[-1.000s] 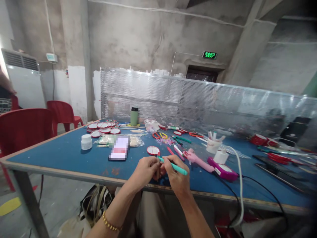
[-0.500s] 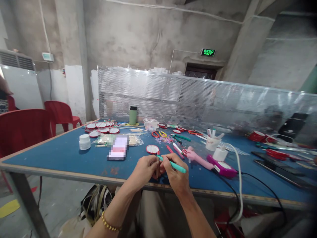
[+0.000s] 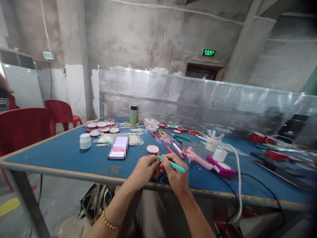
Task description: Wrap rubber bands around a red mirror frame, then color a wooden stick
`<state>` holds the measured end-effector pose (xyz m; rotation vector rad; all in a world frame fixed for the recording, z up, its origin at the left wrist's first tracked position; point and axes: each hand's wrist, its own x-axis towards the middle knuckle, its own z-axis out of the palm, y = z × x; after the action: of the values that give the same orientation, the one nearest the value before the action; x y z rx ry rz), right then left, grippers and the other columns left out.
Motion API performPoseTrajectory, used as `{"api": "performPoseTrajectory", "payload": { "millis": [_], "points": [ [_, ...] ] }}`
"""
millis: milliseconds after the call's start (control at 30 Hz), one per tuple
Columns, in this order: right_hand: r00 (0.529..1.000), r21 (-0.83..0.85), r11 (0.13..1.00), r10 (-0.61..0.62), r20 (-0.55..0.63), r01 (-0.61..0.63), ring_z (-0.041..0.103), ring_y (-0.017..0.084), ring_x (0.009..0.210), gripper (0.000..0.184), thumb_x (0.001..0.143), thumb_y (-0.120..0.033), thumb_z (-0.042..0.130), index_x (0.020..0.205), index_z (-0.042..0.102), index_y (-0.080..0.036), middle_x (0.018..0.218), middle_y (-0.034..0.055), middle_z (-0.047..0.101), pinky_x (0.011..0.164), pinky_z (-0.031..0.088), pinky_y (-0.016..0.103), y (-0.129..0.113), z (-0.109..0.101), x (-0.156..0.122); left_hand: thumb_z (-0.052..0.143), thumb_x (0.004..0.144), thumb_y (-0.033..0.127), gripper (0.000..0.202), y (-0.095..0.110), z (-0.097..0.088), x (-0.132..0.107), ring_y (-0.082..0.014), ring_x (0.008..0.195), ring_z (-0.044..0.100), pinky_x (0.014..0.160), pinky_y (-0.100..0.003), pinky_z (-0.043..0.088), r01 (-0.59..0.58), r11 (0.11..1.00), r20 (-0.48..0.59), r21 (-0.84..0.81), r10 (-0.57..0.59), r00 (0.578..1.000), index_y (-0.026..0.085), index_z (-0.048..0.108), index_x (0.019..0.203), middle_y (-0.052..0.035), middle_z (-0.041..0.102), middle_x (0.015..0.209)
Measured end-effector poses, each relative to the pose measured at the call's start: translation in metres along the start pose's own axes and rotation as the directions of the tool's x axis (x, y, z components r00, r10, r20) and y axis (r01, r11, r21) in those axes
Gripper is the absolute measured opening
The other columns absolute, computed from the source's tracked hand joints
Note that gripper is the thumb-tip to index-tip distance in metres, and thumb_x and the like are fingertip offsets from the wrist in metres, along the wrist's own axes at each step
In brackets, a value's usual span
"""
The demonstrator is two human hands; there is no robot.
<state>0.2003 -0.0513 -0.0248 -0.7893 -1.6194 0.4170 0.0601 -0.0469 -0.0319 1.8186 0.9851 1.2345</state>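
Note:
In my right hand (image 3: 177,170) is a mint-green pen (image 3: 177,166), gripped like a writing tool with its tip pointing left. My left hand (image 3: 148,167) is closed in a pinch close to the pen's tip. Something small and thin seems to be between its fingers, but I cannot make out what it is. Both hands meet over the table's front edge. Just beyond them lies a small round white disc with a red rim (image 3: 152,149). A pink pen (image 3: 169,149) and a white-and-pink pen (image 3: 178,150) lie beyond my right hand.
The blue table (image 3: 61,162) holds a phone (image 3: 119,147), a white jar (image 3: 85,141), packed sticks (image 3: 136,140), red-rimmed discs (image 3: 101,124) and a green bottle (image 3: 133,115). To the right are a pink glue gun (image 3: 200,159), a purple device (image 3: 224,168), a pen cup (image 3: 212,144) and cables.
Almost nothing differs. The pen's rear end has shifted very slightly left, and the whole view has moved a little. Both hands keep their hold.

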Motion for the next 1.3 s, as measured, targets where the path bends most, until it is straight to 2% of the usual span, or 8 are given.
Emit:
{"api": "performPoseTrajectory", "payload": {
  "millis": [1067,1300],
  "points": [
    [1.0,-0.051,0.999,-0.013,0.016,0.014,0.06,0.013,0.046,0.02,0.091,-0.03,0.056,0.075,0.061,-0.019,0.056,-0.0027,0.062,0.047,0.051,0.022,-0.0006,-0.0005,0.0003,0.043,0.085,0.025,0.025,0.004,-0.0009,-0.0011,-0.0124,0.05,0.055,0.053,-0.021,0.042,0.013,1.0,-0.006,-0.004,-0.013,1.0,0.019,0.049,0.062,0.0019,0.056,0.053],
    [1.0,-0.034,0.999,0.001,0.006,-0.001,0.061,0.013,0.046,0.02,0.091,-0.031,0.056,0.076,0.062,-0.019,0.057,-0.0025,0.063,0.047,0.052,0.022,-0.0001,-0.0002,0.0006,0.045,0.086,0.028,0.025,0.0028,-0.0003,-0.0011,-0.0124,0.051,0.055,0.053,-0.021,0.043,0.022,0.999,-0.003,-0.026,-0.023,1.0,0.019,0.049,0.062,0.0019,0.056,0.054]
  ]
}}
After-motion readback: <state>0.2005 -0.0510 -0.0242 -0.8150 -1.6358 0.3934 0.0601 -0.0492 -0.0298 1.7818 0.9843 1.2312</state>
